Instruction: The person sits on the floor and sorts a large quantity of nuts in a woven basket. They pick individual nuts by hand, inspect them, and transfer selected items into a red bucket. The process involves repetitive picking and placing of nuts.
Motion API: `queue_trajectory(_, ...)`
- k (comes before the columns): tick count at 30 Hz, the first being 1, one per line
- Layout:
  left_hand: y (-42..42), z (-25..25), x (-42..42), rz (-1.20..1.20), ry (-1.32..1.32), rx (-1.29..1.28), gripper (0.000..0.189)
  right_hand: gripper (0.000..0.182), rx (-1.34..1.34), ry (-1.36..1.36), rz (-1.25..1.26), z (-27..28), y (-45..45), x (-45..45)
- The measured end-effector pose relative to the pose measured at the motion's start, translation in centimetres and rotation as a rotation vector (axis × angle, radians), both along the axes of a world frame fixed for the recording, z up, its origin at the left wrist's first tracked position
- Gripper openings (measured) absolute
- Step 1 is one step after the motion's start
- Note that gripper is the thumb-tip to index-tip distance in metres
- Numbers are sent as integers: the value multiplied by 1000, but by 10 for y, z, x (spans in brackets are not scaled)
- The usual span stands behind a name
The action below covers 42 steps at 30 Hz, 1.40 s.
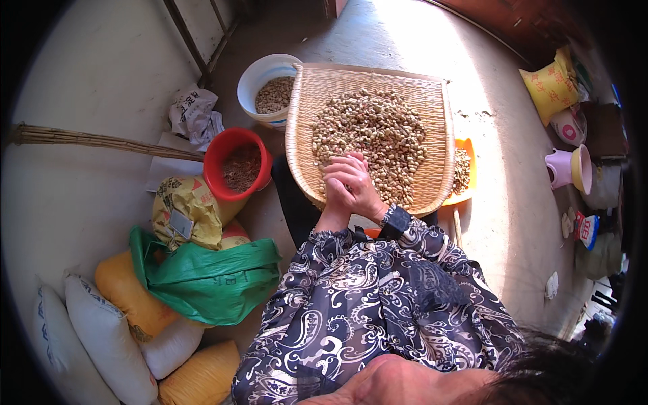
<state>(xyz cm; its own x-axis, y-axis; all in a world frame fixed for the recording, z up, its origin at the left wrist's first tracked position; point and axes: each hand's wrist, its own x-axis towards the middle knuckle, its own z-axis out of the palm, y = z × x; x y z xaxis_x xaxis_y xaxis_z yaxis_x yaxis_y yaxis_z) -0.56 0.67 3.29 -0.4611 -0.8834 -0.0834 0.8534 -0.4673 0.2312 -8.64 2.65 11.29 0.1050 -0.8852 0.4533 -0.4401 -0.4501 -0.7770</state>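
My left hand and my right hand are clasped together, fingers overlapping, above the near part of a woven winnowing basket. Whether anything lies between the palms is hidden. Beneath and beyond them spreads a heap of small pale nuts or beans, some pinkish, covering the middle of the basket. The basket's near edge is over my lap. A dark band circles my right wrist.
Left of the basket stand a white bucket with pale nuts or beans and a red bucket with brown bits. An orange dustpan holding debris lies right. Full sacks and a green bag crowd the lower left.
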Motion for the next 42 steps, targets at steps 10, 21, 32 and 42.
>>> queue_trajectory(10, -41, 76, 150, 507, 119, 354, 22, 24, 410, -585, -168, -9, -14, -56)
queue_trajectory(21, -126, -29, 352, 771, -1584, 323, 62, 17, 496, 51, 110, -45, 18, -48)
queue_trajectory(32, -72, 59, 163, 791, -1579, -357, 29, 15, 94, 550, 550, -83, -8, -49)
queue_trajectory(42, -43, 102, 79, 351, -1818, -1019, 17, 13, 259, 715, 179, -84, -8, -164)
